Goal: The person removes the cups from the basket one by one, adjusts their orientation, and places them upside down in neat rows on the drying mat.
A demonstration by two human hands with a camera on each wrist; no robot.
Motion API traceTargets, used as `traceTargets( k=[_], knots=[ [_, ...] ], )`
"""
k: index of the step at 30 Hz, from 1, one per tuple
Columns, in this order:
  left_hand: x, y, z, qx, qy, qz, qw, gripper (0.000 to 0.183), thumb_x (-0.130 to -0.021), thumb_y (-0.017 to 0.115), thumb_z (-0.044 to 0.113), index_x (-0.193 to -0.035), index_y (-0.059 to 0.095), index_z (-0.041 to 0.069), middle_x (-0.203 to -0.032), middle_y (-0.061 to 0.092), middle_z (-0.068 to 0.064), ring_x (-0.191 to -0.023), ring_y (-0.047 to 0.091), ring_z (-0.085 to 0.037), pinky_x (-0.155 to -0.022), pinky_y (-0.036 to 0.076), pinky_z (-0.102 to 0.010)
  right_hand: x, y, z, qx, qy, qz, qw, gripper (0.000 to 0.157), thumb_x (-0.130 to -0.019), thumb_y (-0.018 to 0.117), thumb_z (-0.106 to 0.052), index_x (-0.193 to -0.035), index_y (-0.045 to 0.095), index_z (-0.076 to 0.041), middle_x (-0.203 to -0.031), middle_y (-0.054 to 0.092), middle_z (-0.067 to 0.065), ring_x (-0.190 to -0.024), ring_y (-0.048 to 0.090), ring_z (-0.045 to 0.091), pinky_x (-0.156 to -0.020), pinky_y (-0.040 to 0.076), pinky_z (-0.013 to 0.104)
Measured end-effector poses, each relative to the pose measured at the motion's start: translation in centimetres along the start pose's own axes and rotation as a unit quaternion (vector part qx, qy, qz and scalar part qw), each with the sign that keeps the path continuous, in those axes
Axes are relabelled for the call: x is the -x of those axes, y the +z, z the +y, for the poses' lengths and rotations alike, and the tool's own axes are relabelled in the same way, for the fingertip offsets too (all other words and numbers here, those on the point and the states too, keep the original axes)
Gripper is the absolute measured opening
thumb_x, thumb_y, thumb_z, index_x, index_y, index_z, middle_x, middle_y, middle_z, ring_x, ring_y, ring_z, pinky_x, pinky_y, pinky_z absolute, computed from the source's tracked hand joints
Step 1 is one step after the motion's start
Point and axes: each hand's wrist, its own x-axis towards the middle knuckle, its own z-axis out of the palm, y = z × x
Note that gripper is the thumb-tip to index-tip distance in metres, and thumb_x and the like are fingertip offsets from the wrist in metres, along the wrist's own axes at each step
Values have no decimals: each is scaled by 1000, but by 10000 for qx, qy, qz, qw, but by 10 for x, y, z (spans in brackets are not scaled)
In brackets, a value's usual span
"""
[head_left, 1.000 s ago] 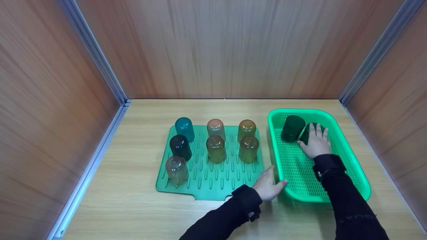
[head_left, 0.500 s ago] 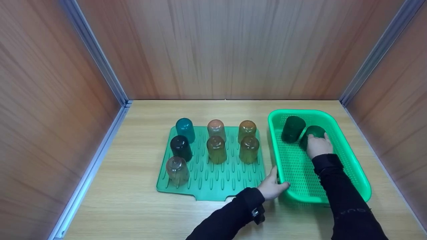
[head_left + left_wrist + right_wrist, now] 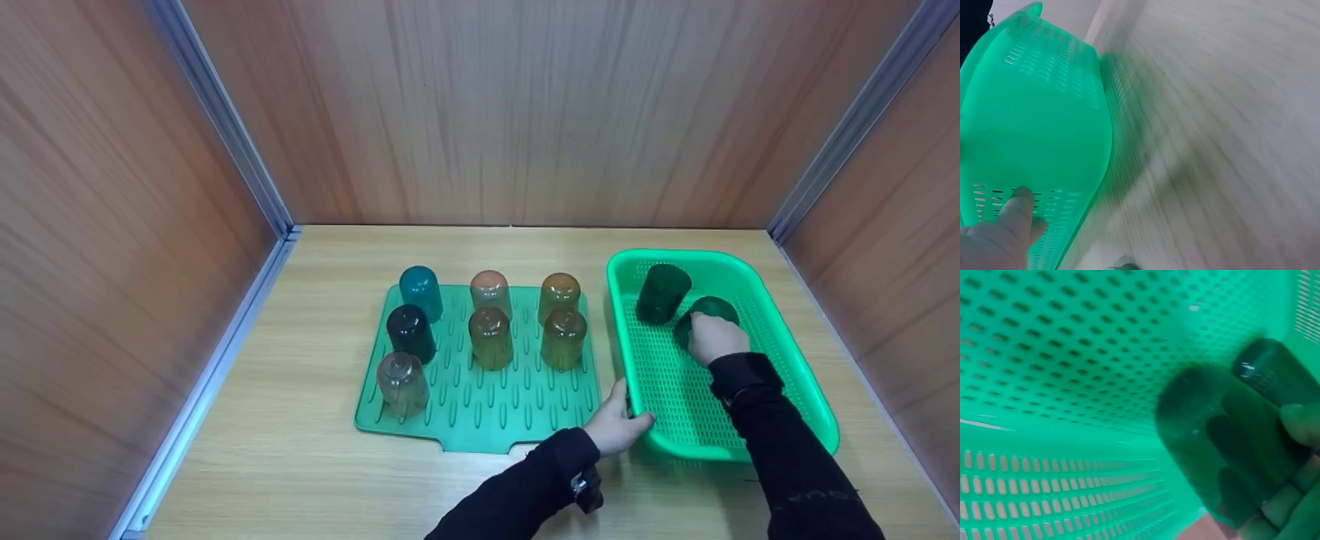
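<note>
In the head view my right hand point(image 3: 718, 341) reaches into the green perforated basket point(image 3: 784, 337) and grips a dark green glass point(image 3: 716, 306). The right wrist view shows this see-through glass point(image 3: 1196, 416) tilted, the thumb on its near side. Other fingers appear as dark shapes through its wall; whether they are inside or behind it I cannot tell. A second dark green glass point(image 3: 664, 294) lies farther back in the basket. My left hand point(image 3: 616, 427) holds the basket's near left corner, thumb over the rim, fingers against the outer wall point(image 3: 1033, 129).
A green draining mat point(image 3: 465, 405) with raised ridges lies left of the basket. Upside-down glasses stand on it: a blue one point(image 3: 421, 292), a near-black one point(image 3: 410, 332), a clear one point(image 3: 403, 386), and several pinkish or amber ones point(image 3: 563, 339). Wooden panels point(image 3: 525, 112) enclose the table.
My right hand has closed round the nearer dark green glass and drawn it slightly toward me, tipping it. The left hand has shifted slightly along the basket's corner, thumb over the rim.
</note>
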Motion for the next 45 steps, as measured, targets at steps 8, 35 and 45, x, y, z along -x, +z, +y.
traceTargets(
  k=[8,35,45],
  knots=[
    [1,-2,1,-29,-70,113,9999,66,-85,58,12,-138,18,10,-127,42,-8,-111,46,-18,-84,38,-20,11,-21,-15,-210,-281,-156,9993,22,-87,48,-6,-99,48,13,-60,51,14,-51,51,31,-46,40,43],
    [7,-40,15,931,-166,622,9936,78,-80,61,44,-139,22,9,-135,35,-11,-121,36,-28,-90,37,-37,86,-22,-111,-1730,-1690,2039,9487,13,-83,60,-4,-80,48,-7,-57,39,-5,-47,34,8,-43,30,23],
    [14,-72,31,2759,280,1047,9551,65,-85,57,34,-137,27,9,-133,32,-13,-110,45,-27,-85,41,-45,104,-2,-137,-2509,-2118,1804,9272,11,-83,60,-3,-91,54,-7,-80,60,0,-70,56,9,-57,46,27]
  ],
)
